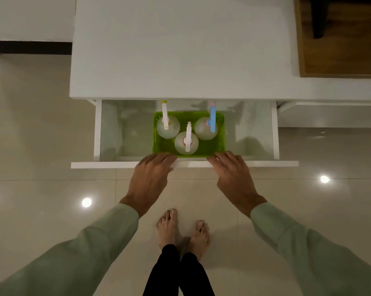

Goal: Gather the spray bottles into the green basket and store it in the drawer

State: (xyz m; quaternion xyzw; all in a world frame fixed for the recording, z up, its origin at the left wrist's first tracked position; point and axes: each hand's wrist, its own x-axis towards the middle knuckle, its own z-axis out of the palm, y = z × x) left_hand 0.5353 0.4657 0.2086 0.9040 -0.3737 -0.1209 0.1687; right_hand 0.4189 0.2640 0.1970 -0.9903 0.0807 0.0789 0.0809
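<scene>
The green basket [221,127] sits inside the open white drawer [107,164], near its middle. Three clear spray bottles stand upright in it: one with a white and yellow sprayer [171,133] at the back left, one with a blue sprayer [202,130] at the back right, and one with a white sprayer and red collar [181,145] in front. My left hand [150,174] and my right hand [233,174] hover over the drawer's front panel. Their fingers are spread, with the tips at the basket's near corners. Neither hand is closed around anything.
The white cabinet top [180,50] overhangs the back of the drawer and hides the sprayer tips. A wooden surface [340,50] lies at the top right. My bare feet [180,231] stand on glossy beige floor tiles just in front of the drawer.
</scene>
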